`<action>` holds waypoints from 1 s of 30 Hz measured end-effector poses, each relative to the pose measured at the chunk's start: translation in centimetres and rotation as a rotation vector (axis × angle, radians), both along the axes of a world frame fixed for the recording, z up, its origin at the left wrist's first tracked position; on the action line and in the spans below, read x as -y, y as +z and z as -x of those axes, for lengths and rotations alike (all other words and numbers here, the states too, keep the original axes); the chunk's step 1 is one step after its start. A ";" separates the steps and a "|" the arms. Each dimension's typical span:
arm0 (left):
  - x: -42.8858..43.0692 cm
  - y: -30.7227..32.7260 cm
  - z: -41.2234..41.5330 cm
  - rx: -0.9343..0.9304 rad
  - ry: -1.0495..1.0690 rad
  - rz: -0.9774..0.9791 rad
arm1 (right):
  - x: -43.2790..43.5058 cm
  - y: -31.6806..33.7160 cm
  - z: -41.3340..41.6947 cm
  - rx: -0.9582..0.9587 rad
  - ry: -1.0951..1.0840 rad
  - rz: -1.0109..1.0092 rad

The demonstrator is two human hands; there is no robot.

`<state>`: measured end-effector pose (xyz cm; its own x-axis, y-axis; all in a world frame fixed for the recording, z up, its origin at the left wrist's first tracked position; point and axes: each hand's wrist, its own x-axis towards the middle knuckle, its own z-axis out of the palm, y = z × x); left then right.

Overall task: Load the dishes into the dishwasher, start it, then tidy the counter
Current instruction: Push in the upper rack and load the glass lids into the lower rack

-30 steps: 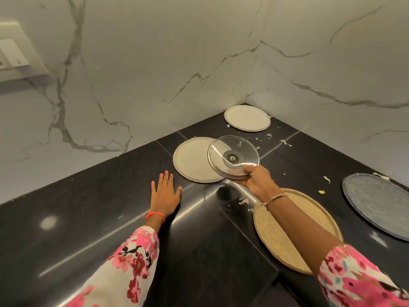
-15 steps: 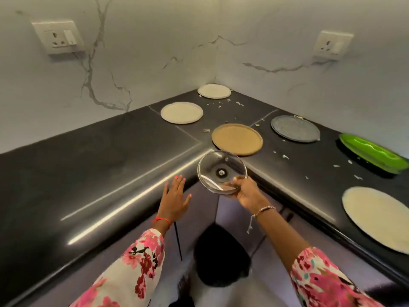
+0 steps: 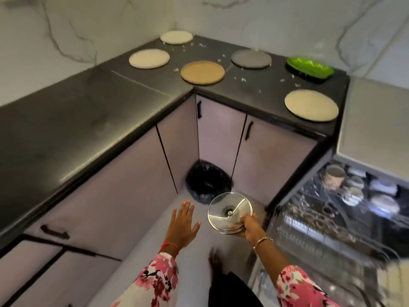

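Glass lid: the glass lid (image 3: 230,212) is held in the air above the floor, low in the middle of the view and well below the level of the surface.
Lid's lie: it is round, so it has no long axis. Its face is tilted up toward the camera, with the knob fitting at the centre.
Right grip: the right grip (image 3: 251,228) has its fingers curled round the lid's rim at the lid's 5 o'clock edge, so the lid lies at 10 o'clock from this grip.
Left grip: the left grip (image 3: 182,222) is empty, fingers straight and spread, at 9 o'clock of the lid, near it but apart.
Dishwasher rack: the dishwasher rack (image 3: 309,240) is pulled out at 3 o'clock of the lid. Cups and bowls sit at its far end, and blur hides which slots are free.
Deciding relation: the rack lies on the right grip's side, and the left grip is across the lid from it. A swing toward 3 o'clock by the right grip alone probably serves.
Bin: the black-lined bin (image 3: 208,182) stands on the floor at 12 o'clock of the lid, in the corner of the cabinets (image 3: 219,129).
Surface: the dark surface (image 3: 77,120) carries five round plates (image 3: 202,72), a green tray (image 3: 309,69) and scattered scraps (image 3: 243,79), all far off at 12 to 1 o'clock.
Stage: loading looks partly done.
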<state>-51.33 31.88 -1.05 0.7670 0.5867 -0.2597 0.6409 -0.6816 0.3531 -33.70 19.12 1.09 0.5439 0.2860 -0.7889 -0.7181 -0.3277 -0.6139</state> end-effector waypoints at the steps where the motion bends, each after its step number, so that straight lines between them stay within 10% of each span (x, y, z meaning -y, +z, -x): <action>1: 2.2 -0.2 1.4 -0.019 -0.012 0.036 | 2.3 -0.8 1.6 0.008 -0.030 0.013; 14: 24.1 -2.7 7.1 -0.198 -0.344 0.114 | 30.0 -3.2 12.4 0.040 -0.283 0.205; 30: 39.5 -5.6 -9.0 -0.282 -0.631 0.128 | 48.5 -5.5 0.2 0.381 -0.090 0.414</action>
